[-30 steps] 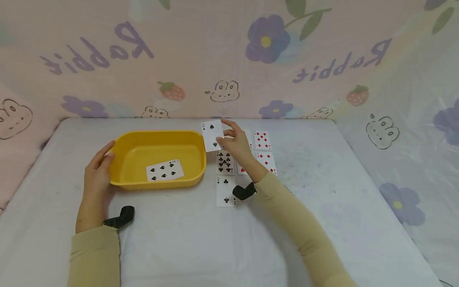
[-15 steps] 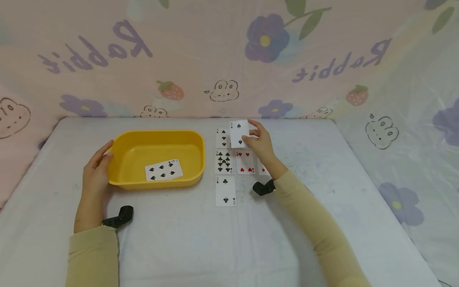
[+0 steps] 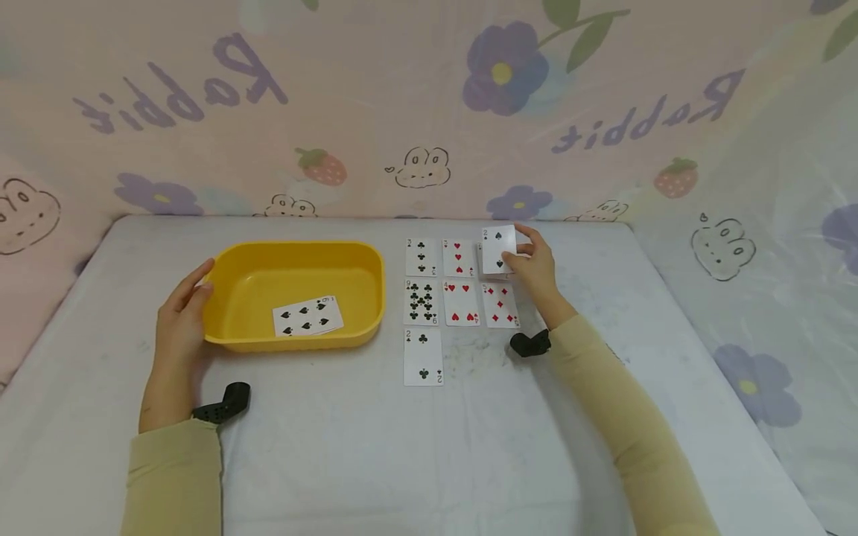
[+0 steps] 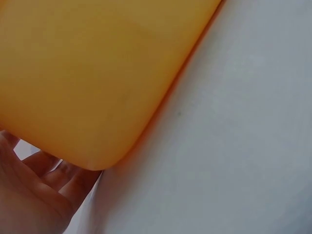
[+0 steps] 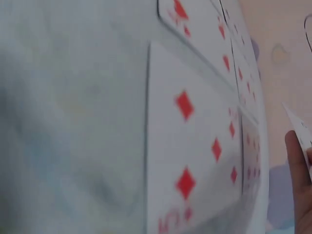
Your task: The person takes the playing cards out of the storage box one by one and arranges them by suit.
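the right hand (image 3: 532, 260) pinches a two of spades (image 3: 499, 249) by its right edge between thumb and fingers, holding it face-up above the far right end of the card layout, over a card that it mostly hides. in the right wrist view only a fingertip (image 5: 298, 185) and a sliver of the held card show at the right edge, above the five of diamonds (image 5: 195, 161) lying flat on the tabletop (image 3: 375, 439).

the left hand (image 3: 179, 320) rests with straight, relaxed fingers against the left outer wall of the yellow tub (image 3: 231, 257), holding nothing; the left wrist view shows the fingers (image 4: 46, 170) just under the tub's rounded corner (image 4: 97, 87). inside the tub lies one spade card (image 3: 307, 316), face-up and slightly tilted.

just right of the tub the cards lie in rows, face-up: in the far row a three of clubs (image 3: 421, 257) and a three of hearts (image 3: 458, 257); in the next row a nine of clubs (image 3: 420, 301), a four of hearts (image 3: 459, 303) and the five of diamonds (image 3: 500, 305); nearest the person, alone under the nine, a two of clubs (image 3: 422, 356). both forearms wear beige sleeves (image 3: 174, 476), each with a black wrist camera mount (image 3: 224, 402). a pink cloth with flowers and the word "rabbit" (image 3: 174, 97) hangs behind the tabletop.
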